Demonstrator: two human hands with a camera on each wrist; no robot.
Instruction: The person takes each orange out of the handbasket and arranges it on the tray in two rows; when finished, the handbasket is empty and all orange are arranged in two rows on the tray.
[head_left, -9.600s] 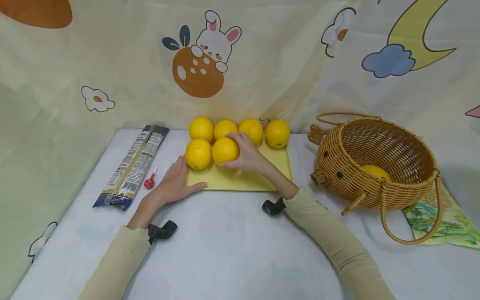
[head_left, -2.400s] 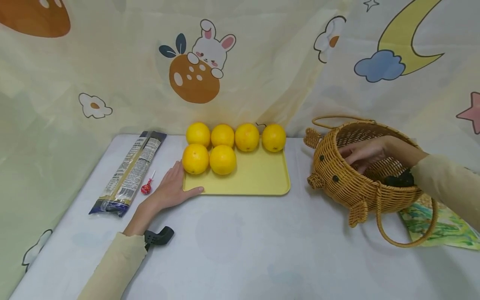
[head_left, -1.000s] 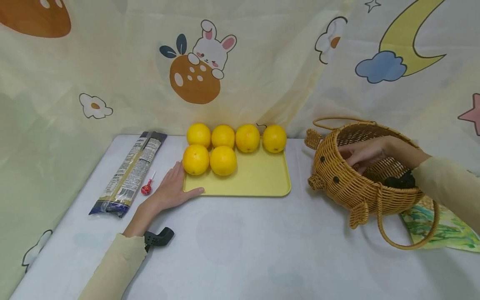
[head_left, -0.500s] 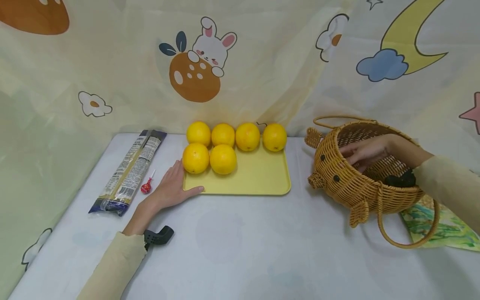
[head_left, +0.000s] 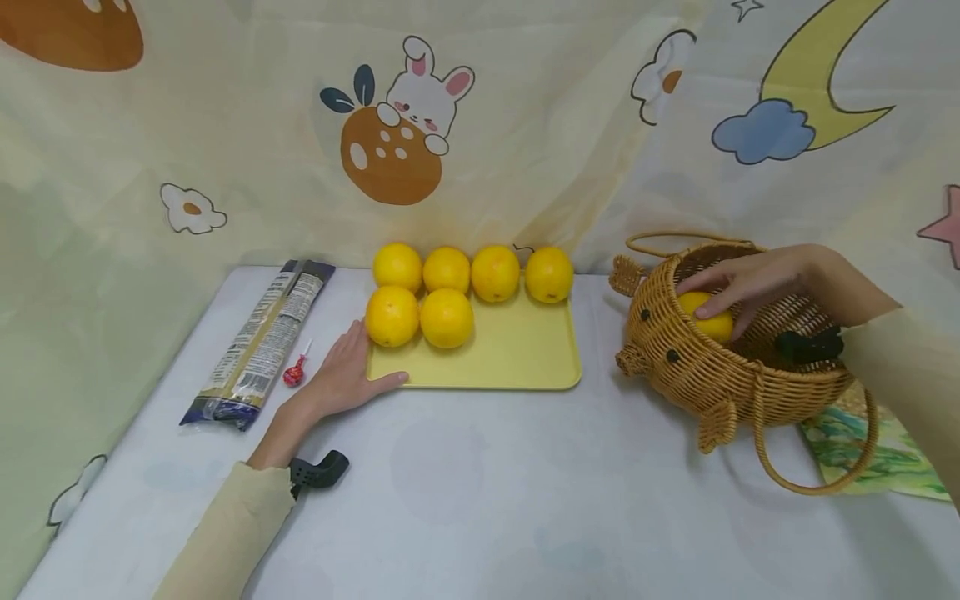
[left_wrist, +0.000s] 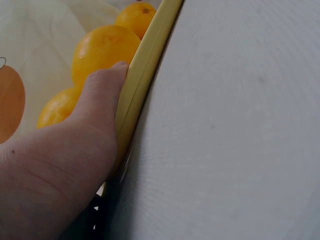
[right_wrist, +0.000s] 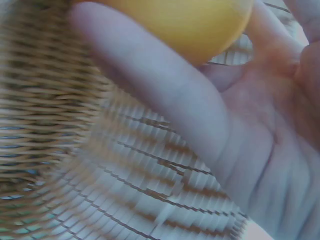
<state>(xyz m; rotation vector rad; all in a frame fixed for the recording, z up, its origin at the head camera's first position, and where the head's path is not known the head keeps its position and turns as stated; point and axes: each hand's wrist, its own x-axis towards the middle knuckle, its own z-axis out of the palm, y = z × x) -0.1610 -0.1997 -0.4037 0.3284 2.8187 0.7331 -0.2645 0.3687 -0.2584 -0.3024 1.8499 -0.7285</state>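
Inside the wicker basket (head_left: 697, 375), shaped like a pig, my right hand (head_left: 765, 279) grips an orange (head_left: 708, 321) between thumb and fingers. The right wrist view shows that orange (right_wrist: 190, 25) behind my thumb, with woven wall around it. My left hand (head_left: 341, 375) rests at the left edge of a yellow tray (head_left: 517, 358), thumb along the front left corner and fingers straight along the side. Several oranges (head_left: 446, 319) stand on the tray, a back row and two in front at the left. In the left wrist view my thumb lies on the tray's rim (left_wrist: 135, 85).
A long printed packet (head_left: 258, 346) and a red lollipop (head_left: 294, 372) lie left of the tray. The basket's handle (head_left: 862, 467) hangs toward the front right, over a green patterned cloth (head_left: 873, 450). A printed curtain (head_left: 525, 125) closes off the back.
My right hand carried an orange from the tray to the basket earlier. Just now it has risen within the basket, bringing an orange into view. The left hand stays at the tray.
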